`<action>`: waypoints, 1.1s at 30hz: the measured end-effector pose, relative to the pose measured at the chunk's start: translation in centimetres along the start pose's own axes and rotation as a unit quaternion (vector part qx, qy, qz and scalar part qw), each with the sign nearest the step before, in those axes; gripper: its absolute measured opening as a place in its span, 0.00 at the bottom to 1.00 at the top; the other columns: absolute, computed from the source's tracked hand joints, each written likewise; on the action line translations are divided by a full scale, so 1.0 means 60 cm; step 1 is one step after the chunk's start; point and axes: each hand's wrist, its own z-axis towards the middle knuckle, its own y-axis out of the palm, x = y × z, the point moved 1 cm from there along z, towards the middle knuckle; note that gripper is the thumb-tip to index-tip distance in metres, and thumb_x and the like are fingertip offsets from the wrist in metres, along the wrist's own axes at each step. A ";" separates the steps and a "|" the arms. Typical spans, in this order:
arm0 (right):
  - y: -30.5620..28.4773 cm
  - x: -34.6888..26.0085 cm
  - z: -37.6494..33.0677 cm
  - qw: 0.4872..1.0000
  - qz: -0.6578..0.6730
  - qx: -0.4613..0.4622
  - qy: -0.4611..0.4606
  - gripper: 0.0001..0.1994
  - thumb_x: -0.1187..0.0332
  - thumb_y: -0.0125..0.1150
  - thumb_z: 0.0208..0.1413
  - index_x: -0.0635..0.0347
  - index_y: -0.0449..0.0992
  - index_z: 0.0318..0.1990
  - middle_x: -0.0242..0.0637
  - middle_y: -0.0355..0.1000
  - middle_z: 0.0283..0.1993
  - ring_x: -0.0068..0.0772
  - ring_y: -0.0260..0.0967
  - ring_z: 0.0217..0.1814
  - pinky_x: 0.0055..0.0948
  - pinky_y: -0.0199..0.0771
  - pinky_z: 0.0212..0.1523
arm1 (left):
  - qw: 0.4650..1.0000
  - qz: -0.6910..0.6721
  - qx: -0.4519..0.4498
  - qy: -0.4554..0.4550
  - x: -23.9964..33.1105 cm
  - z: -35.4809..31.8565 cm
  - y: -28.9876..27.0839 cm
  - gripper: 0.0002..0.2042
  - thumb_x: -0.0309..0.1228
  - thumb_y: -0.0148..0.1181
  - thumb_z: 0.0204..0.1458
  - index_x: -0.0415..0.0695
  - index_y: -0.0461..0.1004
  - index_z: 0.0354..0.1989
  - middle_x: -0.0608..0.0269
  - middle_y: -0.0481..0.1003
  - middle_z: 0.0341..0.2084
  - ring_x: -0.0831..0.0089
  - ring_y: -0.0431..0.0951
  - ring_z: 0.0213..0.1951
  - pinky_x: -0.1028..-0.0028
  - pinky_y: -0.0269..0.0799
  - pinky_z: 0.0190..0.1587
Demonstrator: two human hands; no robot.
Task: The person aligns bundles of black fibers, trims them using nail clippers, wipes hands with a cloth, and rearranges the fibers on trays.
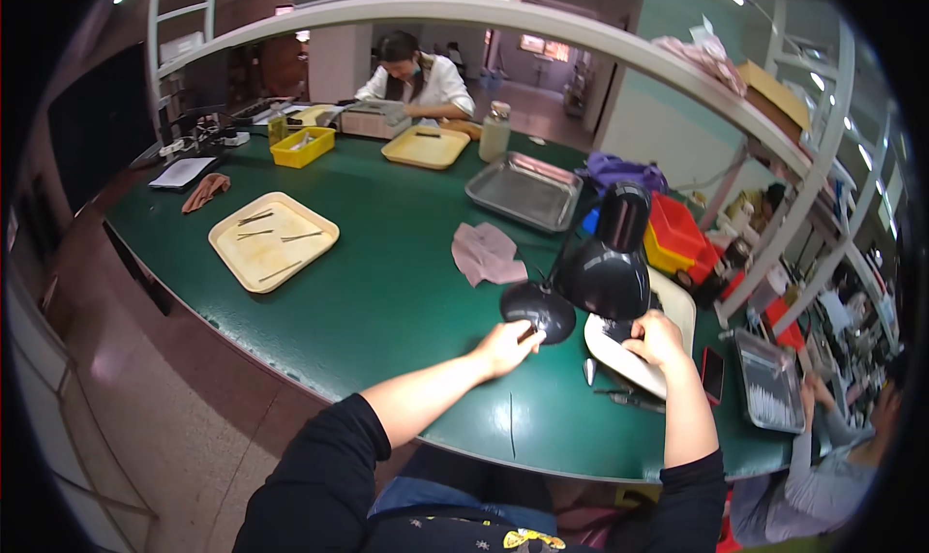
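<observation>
My left hand is at the near edge of a black desk lamp's round base. Its thumb and fingers are drawn together, and whatever lies between them is too small to tell. Under the black lampshade, my right hand is over a cream tray, fingers curled in a pinch. The fingertips are near a dark patch in the tray, and I cannot make out what they hold. Just outside the tray lie a small silver pointed piece and thin dark tools.
A cream tray with thin dark rods lies left, near a pink cloth. Behind stand a steel tray, a jar and a yellow bin. A phone lies right. One co-worker sits opposite, another at right.
</observation>
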 end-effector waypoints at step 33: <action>0.138 -0.177 -0.008 0.801 0.567 0.173 -0.084 0.08 0.68 0.47 0.51 0.64 0.68 0.29 0.39 0.68 0.24 0.33 0.67 0.27 0.26 0.65 0.29 | 0.990 -0.133 -0.046 0.011 0.005 0.000 0.016 0.14 0.35 0.39 0.55 0.41 0.64 0.21 0.70 0.59 0.06 0.85 0.55 0.09 0.85 0.49 0.12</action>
